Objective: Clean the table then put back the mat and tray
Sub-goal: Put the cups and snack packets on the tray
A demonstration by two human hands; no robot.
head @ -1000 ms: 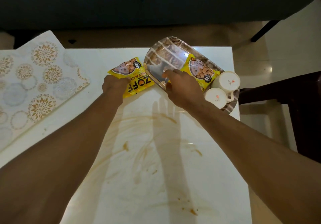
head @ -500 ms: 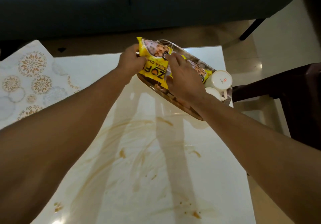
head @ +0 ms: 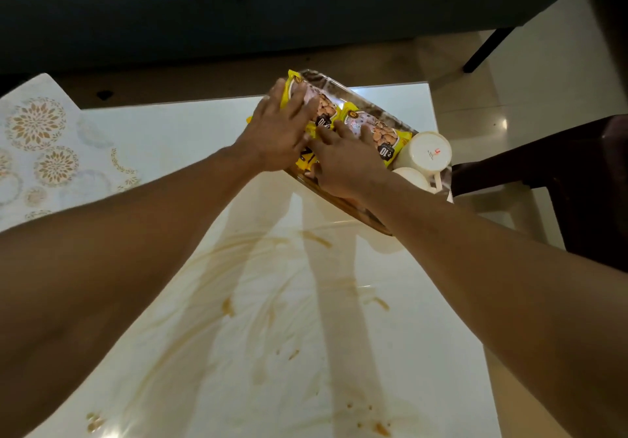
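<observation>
Tray [head: 343,204], an oval glossy one with a brown patterned face, sits at the far right corner of the white glossy surface [head: 424,318], its right end reaching past the surface's edge. We take it as our landmark. On it lie two yellow foil snack packets, the left snack packet [head: 323,111] and the right snack packet [head: 387,138], side by side, and at the tray's right end two white ceramic cups [head: 426,153] stand upside down, touching each other.

Our left hand [head: 278,131] lies flat on the left snack packet with fingers [head: 299,97] straight and spread apart, pressing rather than gripping. Our right hand [head: 343,162] rests with fingers straight and slightly apart over the near edges of both packets; nothing is clamped in either hand.

Well to the left of the tray, the pale mat with gold floral medallions [head: 44,145] lies over the surface's left edge, pushed aside.

Between us and the tray, brown smears and drips [head: 272,301] cover the bare surface. We judge the task to be at its start: loose items are gathered on the tray, but wiping has not begun, no cloth is in view, and mat and tray are yet to be returned.
</observation>
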